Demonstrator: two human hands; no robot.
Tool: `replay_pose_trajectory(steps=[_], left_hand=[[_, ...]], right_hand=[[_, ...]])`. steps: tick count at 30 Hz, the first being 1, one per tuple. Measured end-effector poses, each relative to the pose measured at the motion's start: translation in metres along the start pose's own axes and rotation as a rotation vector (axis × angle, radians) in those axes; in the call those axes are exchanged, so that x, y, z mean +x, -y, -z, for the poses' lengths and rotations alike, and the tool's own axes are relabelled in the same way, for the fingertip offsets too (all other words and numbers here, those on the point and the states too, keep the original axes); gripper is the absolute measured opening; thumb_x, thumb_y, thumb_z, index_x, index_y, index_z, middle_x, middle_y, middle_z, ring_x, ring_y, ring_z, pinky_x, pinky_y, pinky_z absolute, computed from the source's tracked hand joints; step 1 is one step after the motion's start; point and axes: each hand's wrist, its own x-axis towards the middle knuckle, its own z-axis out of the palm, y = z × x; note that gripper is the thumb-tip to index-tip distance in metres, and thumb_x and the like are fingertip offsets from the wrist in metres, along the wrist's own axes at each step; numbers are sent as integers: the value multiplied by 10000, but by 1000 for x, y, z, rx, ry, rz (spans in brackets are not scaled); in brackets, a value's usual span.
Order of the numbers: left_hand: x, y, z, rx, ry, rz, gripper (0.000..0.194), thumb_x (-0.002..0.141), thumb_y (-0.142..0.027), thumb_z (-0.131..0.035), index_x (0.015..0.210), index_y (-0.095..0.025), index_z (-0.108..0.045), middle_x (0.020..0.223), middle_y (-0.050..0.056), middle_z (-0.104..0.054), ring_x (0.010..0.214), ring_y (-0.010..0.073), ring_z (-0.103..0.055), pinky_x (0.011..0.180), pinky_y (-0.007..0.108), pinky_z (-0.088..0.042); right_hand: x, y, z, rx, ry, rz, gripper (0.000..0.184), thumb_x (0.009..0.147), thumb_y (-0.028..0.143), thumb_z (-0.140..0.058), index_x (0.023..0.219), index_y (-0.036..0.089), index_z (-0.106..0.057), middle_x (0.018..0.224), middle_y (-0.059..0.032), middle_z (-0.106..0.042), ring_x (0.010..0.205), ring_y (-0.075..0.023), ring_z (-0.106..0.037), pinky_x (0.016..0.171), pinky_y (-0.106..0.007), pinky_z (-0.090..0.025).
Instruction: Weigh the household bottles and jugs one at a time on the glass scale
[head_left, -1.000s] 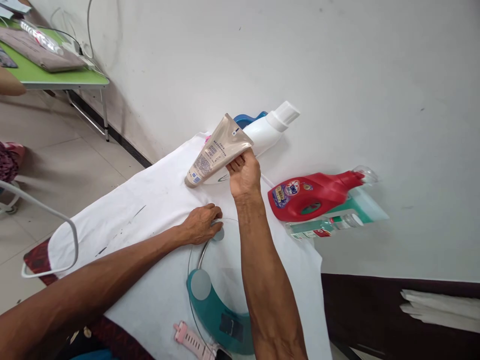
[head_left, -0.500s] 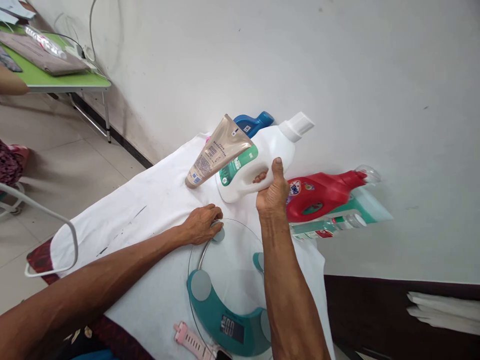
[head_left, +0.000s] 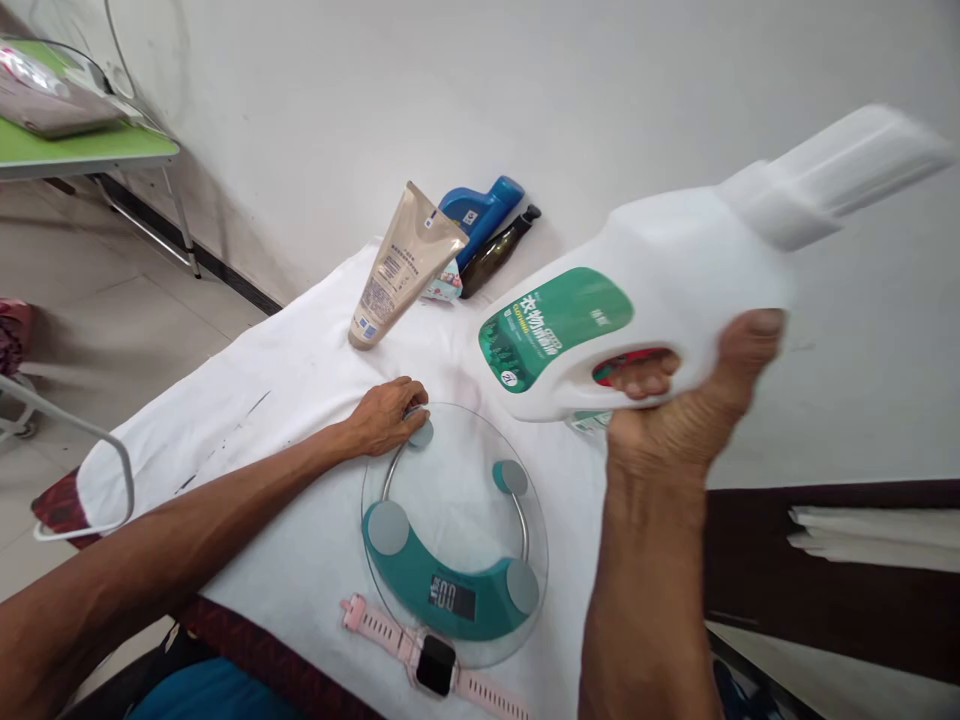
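My right hand [head_left: 682, 390] is wrapped round the handle of a white laundry detergent bottle [head_left: 675, 250] with a green label, raised and tilted, its cap pointing up and right. My left hand [head_left: 390, 415] has its fingers curled at the far-left rim of a round glass bathroom scale [head_left: 457, 605], by a grey pad. The teal base's display reads zeros. At the scale's near edge lies a pink-strapped smartwatch [head_left: 435, 665]. A beige squeeze tube [head_left: 405, 265] stands on its cap beyond my left hand.
A blue bottle [head_left: 480, 210], a dark slim bottle [head_left: 499, 250] and a small printed packet [head_left: 448, 283] are by the wall. The detergent bottle hides most of what lies behind it; red shows through its handle. A green table [head_left: 82, 150] stands at the far left.
My right hand has lifted the white bottle up, right and closer to the camera. The dark bottle and more of the scale now show. My left hand has stayed at the scale's rim.
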Motion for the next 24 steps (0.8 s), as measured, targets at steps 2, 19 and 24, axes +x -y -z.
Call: replay_pose_trajectory(steps=[2, 19, 24], left_hand=[[0, 0, 1, 9, 2, 2, 129, 952, -272, -588, 1034, -200, -656, 1015, 68, -696, 888, 229, -662, 848, 389, -541], [2, 1, 1, 23, -10, -19, 123, 941, -246, -575, 992, -196, -675, 1011, 72, -713, 858, 220, -666, 855, 392, -562], [1, 0, 2, 16, 5, -14, 131, 931, -232, -584, 1006, -182, -678, 1007, 76, -706, 854, 209, -662, 844, 373, -552]], right_hand=[[-12, 22, 13, -46, 101, 22, 482, 782, 667, -768, 727, 222, -588, 482, 128, -297, 374, -37, -180, 346, -228, -142], [-123, 41, 62, -170, -94, -85, 726, 514, 773, -894, 962, 265, -633, 620, 121, -455, 367, -16, -219, 297, -183, -149], [-123, 38, 72, -157, -57, -95, 661, 606, 765, -879, 1039, 306, -681, 633, 96, -474, 399, -38, -250, 335, -196, -198]])
